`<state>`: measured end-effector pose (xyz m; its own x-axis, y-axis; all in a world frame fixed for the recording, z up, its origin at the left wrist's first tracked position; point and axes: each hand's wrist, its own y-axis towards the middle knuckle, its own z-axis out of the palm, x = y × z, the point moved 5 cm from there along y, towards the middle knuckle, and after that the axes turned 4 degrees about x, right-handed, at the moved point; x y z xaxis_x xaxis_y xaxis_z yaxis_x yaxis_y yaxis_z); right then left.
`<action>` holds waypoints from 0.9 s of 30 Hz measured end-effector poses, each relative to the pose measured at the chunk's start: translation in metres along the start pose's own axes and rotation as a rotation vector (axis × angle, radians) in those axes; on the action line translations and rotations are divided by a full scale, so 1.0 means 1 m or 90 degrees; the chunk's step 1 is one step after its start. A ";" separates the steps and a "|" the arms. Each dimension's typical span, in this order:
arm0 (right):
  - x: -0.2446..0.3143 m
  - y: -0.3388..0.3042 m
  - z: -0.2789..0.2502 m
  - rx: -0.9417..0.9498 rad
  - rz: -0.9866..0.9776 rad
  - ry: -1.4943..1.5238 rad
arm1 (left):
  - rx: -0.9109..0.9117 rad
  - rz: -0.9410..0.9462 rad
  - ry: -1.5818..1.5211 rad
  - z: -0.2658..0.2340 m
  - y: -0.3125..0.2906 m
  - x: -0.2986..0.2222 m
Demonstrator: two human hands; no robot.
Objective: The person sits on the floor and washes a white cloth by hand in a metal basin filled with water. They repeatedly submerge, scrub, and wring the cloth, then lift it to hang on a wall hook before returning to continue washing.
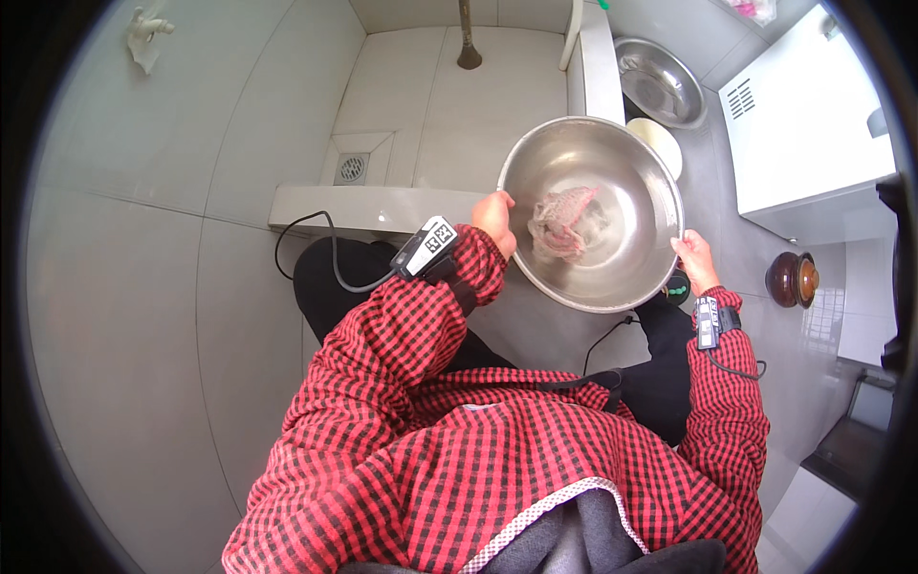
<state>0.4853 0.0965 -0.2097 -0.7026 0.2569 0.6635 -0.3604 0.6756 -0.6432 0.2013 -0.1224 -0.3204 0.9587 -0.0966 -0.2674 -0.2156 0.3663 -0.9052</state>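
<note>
A wide stainless steel basin (639, 251) is held out in front of me, its open top facing up. On the left side of its rim, my left hand (494, 222) is closed with the fingers pinching the edge. My right hand (696, 260) grips the opposite rim, thumb over the edge. Inside the basin, left of its middle, lies a crumpled pinkish-red, pale-edged piece (566, 222) that looks like raw meat, in what seems to be a little cloudy water. Where the fingers go under the rim, they are hidden.
Ahead is a low tiled ledge (382, 208) around a recess with a floor drain (352, 169) and a pipe (468, 48). A second metal basin (660, 84) and a pale round container (658, 145) stand beyond. To the right are a white cabinet (803, 124) and a brown lidded pot (790, 279).
</note>
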 end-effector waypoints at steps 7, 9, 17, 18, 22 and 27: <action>0.021 0.003 -0.015 -0.281 -0.109 -0.558 | 0.102 -0.009 0.038 0.017 0.004 0.000; 0.044 -0.001 -0.003 -0.270 -0.292 -0.561 | 0.123 -0.002 0.049 0.028 -0.017 -0.005; 0.079 0.026 0.090 -0.038 -0.279 -0.492 | 0.130 0.531 0.478 0.097 -0.091 -0.035; 0.077 0.029 0.095 -0.021 -0.234 -0.498 | 0.159 0.466 0.494 0.104 -0.091 -0.026; 0.087 0.031 0.126 0.059 -0.332 -0.629 | 0.063 0.317 0.518 0.121 -0.074 -0.010; 0.072 0.029 0.141 0.226 -0.311 -0.837 | 0.005 0.155 0.485 0.118 -0.040 0.011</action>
<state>0.3373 0.0372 -0.2349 -0.4418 -0.8859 0.1410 -0.7177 0.2548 -0.6480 0.2420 -0.0295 -0.2480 0.4939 -0.6176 -0.6121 -0.3987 0.4647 -0.7906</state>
